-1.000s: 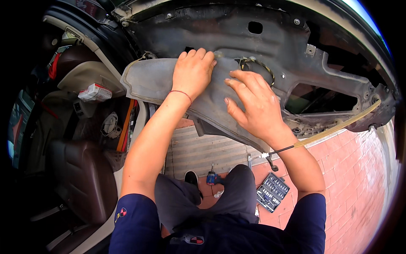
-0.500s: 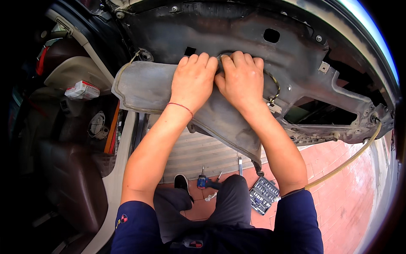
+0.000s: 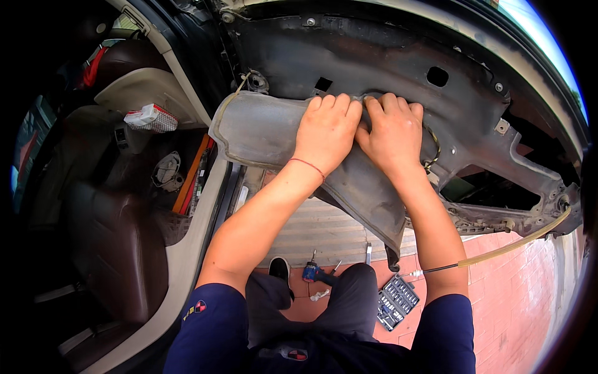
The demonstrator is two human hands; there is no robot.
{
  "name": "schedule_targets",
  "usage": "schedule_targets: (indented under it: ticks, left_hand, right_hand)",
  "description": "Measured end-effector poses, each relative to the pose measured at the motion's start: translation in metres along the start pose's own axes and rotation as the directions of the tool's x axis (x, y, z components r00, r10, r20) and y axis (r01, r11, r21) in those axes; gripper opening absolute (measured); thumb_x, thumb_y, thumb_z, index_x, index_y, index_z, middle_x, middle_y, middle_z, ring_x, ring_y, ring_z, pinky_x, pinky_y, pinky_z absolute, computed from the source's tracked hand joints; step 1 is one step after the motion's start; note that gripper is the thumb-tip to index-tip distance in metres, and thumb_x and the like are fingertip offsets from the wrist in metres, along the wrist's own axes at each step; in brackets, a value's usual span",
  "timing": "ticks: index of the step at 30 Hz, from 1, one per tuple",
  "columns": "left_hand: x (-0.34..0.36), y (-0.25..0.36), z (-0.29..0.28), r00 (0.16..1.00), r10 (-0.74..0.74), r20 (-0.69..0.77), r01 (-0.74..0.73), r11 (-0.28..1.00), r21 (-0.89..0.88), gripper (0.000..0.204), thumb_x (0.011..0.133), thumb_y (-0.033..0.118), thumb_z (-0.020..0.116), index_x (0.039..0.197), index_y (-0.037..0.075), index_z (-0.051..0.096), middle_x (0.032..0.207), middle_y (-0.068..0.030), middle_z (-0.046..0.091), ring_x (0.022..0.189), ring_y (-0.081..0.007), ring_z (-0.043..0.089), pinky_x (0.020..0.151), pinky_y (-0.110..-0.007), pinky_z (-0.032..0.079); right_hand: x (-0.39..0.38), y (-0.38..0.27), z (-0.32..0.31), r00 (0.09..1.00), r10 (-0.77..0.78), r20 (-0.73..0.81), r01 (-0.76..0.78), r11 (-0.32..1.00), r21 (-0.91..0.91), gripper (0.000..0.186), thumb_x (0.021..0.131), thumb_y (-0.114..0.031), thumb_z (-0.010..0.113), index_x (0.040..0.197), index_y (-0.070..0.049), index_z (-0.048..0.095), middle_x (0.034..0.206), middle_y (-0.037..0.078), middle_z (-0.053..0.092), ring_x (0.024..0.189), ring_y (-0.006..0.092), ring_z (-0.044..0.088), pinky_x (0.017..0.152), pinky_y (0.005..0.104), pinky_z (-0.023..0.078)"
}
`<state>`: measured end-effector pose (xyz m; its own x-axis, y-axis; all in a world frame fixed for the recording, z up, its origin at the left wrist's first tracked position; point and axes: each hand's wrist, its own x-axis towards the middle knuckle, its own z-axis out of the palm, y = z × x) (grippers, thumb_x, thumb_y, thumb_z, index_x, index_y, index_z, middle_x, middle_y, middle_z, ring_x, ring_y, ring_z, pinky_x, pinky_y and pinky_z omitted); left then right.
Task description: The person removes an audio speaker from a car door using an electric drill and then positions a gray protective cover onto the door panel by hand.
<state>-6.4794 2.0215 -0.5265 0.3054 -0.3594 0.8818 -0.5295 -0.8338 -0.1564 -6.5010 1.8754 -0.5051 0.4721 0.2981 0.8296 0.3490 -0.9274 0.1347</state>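
A grey, flexible door insulation sheet [image 3: 258, 128] hangs folded over in front of the bare metal door frame [image 3: 380, 59]. My left hand [image 3: 328, 131] is closed over the upper edge of the sheet, fingers curled behind it. Close beside it, my right hand [image 3: 393, 134] grips the same edge, its thumb toward the left hand. The fingertips of both are hidden behind the sheet. Below the hands, the sheet's lower flap slants down to a dark corner near my right forearm. A black and yellow wire [image 3: 436, 146] loops out just right of my right hand.
A tan-sheathed cable [image 3: 520, 243] runs from the door's right end across my right forearm. On the red tiles lie a blue power drill [image 3: 313, 272] and an open socket set [image 3: 397, 301]. To the left is the car's cabin with a brown leather seat [image 3: 124, 249].
My view has shifted, so door, sheet and cabin appear farther right and slightly lower. Both hands keep their hold on the sheet's edge. The cable's thin end now shows across my right forearm.
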Motion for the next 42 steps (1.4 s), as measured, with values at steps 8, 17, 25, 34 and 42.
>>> schedule_targets:
  ticks: [8, 17, 25, 34, 42]
  left_hand:
    - [-0.009, 0.005, 0.006, 0.998, -0.065, -0.026, 0.066, 0.997, 0.025, 0.009, 0.077, 0.012, 0.06, 0.083, 0.011, 0.053, 0.081, -0.0044, 0.052, 0.077, -0.0218, 0.053, 0.072, -0.034, 0.043]
    - [-0.011, 0.007, 0.004, 0.995, -0.085, -0.055, 0.087, 0.996, 0.024, 0.01, 0.078, 0.013, 0.06, 0.084, 0.011, 0.053, 0.083, -0.0056, 0.052, 0.078, -0.0214, 0.053, 0.072, -0.033, 0.042]
    - [-0.004, 0.007, -0.007, 0.994, -0.106, -0.025, 0.108, 0.993, 0.056, 0.011, 0.078, 0.014, 0.06, 0.086, 0.009, 0.057, 0.085, -0.0065, 0.052, 0.083, -0.0225, 0.052, 0.076, -0.033, 0.042]
    - [-0.003, 0.004, -0.002, 0.993, -0.108, -0.039, 0.114, 0.979, 0.171, 0.012, 0.08, 0.017, 0.06, 0.086, 0.007, 0.059, 0.09, -0.0085, 0.058, 0.088, -0.0226, 0.056, 0.081, -0.034, 0.043]
    - [0.001, -0.001, -0.01, 0.987, -0.132, 0.096, 0.119, 0.985, 0.123, 0.012, 0.078, 0.018, 0.063, 0.083, 0.007, 0.062, 0.08, -0.0074, 0.061, 0.075, -0.0216, 0.064, 0.074, -0.033, 0.049]
  right_hand:
    - [0.0, -0.003, 0.001, 0.998, -0.05, -0.028, 0.05, 0.999, -0.012, 0.035, 0.068, -0.023, 0.073, 0.099, -0.007, 0.071, 0.085, 0.007, 0.06, 0.083, 0.0247, 0.059, 0.077, 0.0411, 0.039]
    - [0.001, -0.004, -0.002, 0.997, -0.074, -0.009, 0.074, 0.997, -0.038, 0.04, 0.067, -0.022, 0.076, 0.104, -0.006, 0.07, 0.088, 0.008, 0.06, 0.085, 0.0264, 0.058, 0.08, 0.0411, 0.04]
    - [-0.003, -0.005, 0.0, 0.997, -0.071, -0.024, 0.071, 0.997, 0.039, 0.041, 0.071, -0.016, 0.074, 0.109, -0.002, 0.066, 0.1, 0.011, 0.059, 0.092, 0.0301, 0.057, 0.083, 0.0426, 0.044]
    - [-0.008, -0.012, 0.005, 0.996, -0.039, -0.085, 0.041, 0.999, 0.026, 0.038, 0.075, -0.014, 0.071, 0.11, -0.001, 0.064, 0.102, 0.014, 0.058, 0.094, 0.0334, 0.057, 0.083, 0.0448, 0.046]
    - [-0.007, -0.008, 0.011, 0.996, -0.059, -0.071, 0.063, 0.996, 0.058, 0.037, 0.077, -0.016, 0.072, 0.11, -0.002, 0.064, 0.101, 0.014, 0.058, 0.092, 0.0337, 0.058, 0.08, 0.0441, 0.047]
